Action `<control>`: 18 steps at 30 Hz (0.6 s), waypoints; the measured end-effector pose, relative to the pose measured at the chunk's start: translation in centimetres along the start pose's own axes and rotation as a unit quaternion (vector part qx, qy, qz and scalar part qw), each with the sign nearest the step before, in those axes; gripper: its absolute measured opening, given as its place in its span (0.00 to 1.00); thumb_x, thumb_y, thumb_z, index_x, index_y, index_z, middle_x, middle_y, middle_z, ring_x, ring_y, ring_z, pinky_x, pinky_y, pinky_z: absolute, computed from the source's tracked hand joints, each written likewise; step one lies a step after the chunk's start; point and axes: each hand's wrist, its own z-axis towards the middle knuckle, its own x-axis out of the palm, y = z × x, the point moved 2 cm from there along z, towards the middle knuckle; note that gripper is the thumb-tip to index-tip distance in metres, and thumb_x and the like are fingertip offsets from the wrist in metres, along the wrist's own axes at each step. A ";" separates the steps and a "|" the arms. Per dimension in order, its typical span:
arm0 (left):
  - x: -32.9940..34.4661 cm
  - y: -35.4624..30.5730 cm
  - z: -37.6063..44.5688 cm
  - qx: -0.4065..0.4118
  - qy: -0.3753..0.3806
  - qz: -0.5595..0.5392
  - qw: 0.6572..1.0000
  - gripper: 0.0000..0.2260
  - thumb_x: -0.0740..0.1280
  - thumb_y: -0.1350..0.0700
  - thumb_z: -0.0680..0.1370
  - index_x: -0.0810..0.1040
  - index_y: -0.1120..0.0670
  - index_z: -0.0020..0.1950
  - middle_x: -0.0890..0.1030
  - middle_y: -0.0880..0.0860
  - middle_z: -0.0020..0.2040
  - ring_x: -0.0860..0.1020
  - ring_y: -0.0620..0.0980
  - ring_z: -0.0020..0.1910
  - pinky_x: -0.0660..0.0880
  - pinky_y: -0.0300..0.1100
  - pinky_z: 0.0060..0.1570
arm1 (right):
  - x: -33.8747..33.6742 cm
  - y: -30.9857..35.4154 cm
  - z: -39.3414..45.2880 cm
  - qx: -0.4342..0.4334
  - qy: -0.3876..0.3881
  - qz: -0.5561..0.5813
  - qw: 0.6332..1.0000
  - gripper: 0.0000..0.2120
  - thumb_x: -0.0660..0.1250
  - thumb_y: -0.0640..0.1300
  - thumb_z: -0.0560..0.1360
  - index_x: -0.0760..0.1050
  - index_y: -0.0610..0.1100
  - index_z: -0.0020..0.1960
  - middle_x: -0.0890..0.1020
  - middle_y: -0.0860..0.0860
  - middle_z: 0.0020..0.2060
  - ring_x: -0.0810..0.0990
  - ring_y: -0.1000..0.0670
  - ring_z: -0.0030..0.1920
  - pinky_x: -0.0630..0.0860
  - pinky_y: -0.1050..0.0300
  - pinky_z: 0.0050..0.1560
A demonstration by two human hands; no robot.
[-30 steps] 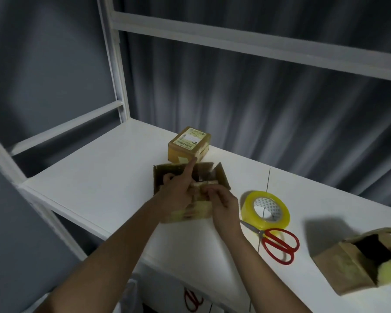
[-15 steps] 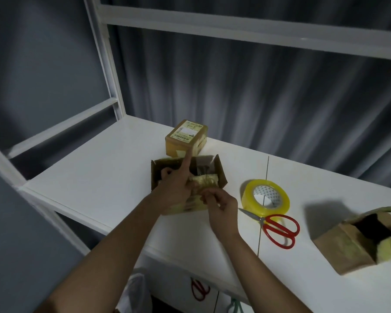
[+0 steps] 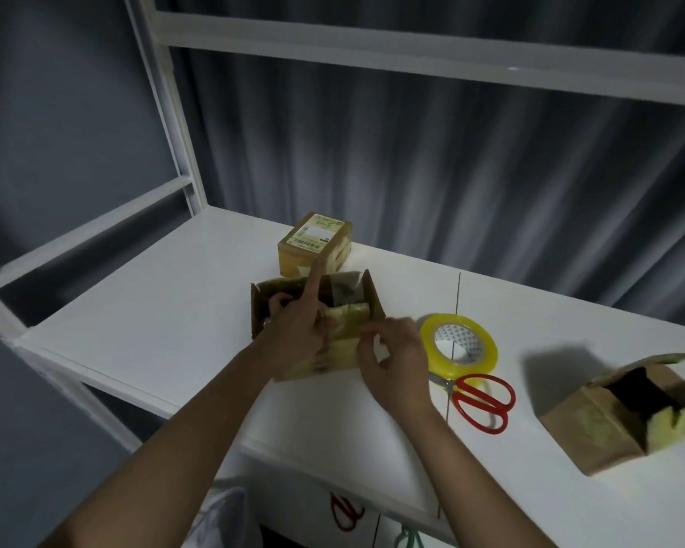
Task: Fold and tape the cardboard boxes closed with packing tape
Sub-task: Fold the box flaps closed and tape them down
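Cardboard boxes (image 3: 317,310) number three; left hand (image 3: 297,334) grips one, right hand (image 3: 396,357) loosely curled, empty.

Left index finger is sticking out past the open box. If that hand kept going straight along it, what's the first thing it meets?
Probably the sealed labelled box behind the open box. The left hand points its fingertip at that box's near face; one view cannot show whether a gap remains.

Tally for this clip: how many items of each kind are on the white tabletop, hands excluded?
Cardboard boxes: 3, namely the sealed labelled box, the open box under the left hand and right hand, and the open box at right.
Tape rolls: 1, the yellow tape roll.
Scissors: 1, the red-handled scissors.
Total: 5.
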 end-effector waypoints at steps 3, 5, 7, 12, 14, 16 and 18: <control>0.2 0.1 -0.1 -0.011 0.006 -0.004 1.000 0.42 0.65 0.53 0.77 0.34 0.40 0.74 0.65 0.54 0.69 0.60 0.57 0.69 0.62 0.52 0.66 | -1.6 0.7 3.0 -0.049 0.054 -0.142 0.987 0.22 0.66 0.46 0.68 0.75 0.45 0.61 0.73 0.48 0.63 0.65 0.45 0.65 0.59 0.54 0.62; 0.1 -0.3 -0.1 0.002 -0.010 0.022 1.000 0.44 0.66 0.49 0.76 0.30 0.41 0.72 0.68 0.51 0.68 0.57 0.57 0.71 0.59 0.55 0.68 | -1.8 0.2 4.6 -0.037 0.156 -0.215 0.963 0.25 0.67 0.49 0.70 0.71 0.48 0.66 0.64 0.51 0.71 0.55 0.47 0.71 0.53 0.52 0.66; 0.0 -0.7 -0.4 0.026 -0.012 0.048 0.998 0.44 0.66 0.47 0.76 0.32 0.46 0.74 0.72 0.48 0.65 0.55 0.55 0.72 0.53 0.55 0.71 | -2.0 -0.7 5.4 -0.034 0.210 -0.226 0.951 0.20 0.68 0.52 0.72 0.73 0.51 0.63 0.62 0.54 0.72 0.52 0.48 0.72 0.52 0.52 0.67; -0.7 -1.0 -1.3 0.071 -0.181 0.037 0.980 0.28 0.68 0.45 0.75 0.62 0.50 0.71 0.75 0.54 0.62 0.68 0.58 0.65 0.64 0.53 0.66 | -1.7 -1.5 5.7 0.003 0.231 -0.170 0.958 0.08 0.70 0.48 0.74 0.81 0.50 0.52 0.63 0.54 0.73 0.51 0.47 0.73 0.50 0.55 0.66; -0.4 -0.8 -1.5 0.134 -0.290 0.164 0.933 0.21 0.64 0.41 0.74 0.68 0.53 0.60 0.80 0.59 0.52 0.79 0.60 0.50 0.75 0.53 0.51 | -1.2 -1.5 5.8 0.023 0.208 -0.152 0.966 0.07 0.71 0.48 0.73 0.82 0.49 0.50 0.64 0.54 0.73 0.52 0.47 0.73 0.51 0.56 0.66; 0.5 -0.6 -1.6 0.199 -0.297 0.265 0.896 0.21 0.68 0.41 0.71 0.70 0.54 0.56 0.82 0.58 0.48 0.81 0.58 0.44 0.77 0.50 0.45 | -0.9 -1.6 5.9 0.029 0.197 -0.145 0.969 0.06 0.72 0.47 0.73 0.82 0.49 0.49 0.64 0.54 0.73 0.52 0.47 0.74 0.50 0.57 0.66; 1.1 -0.6 -1.9 0.248 -0.283 0.317 0.871 0.27 0.76 0.43 0.63 0.74 0.54 0.56 0.83 0.56 0.48 0.82 0.56 0.44 0.78 0.49 0.45 | -0.7 -1.8 5.6 0.032 0.177 -0.136 0.974 0.04 0.73 0.46 0.72 0.83 0.49 0.46 0.66 0.55 0.72 0.52 0.46 0.73 0.50 0.58 0.65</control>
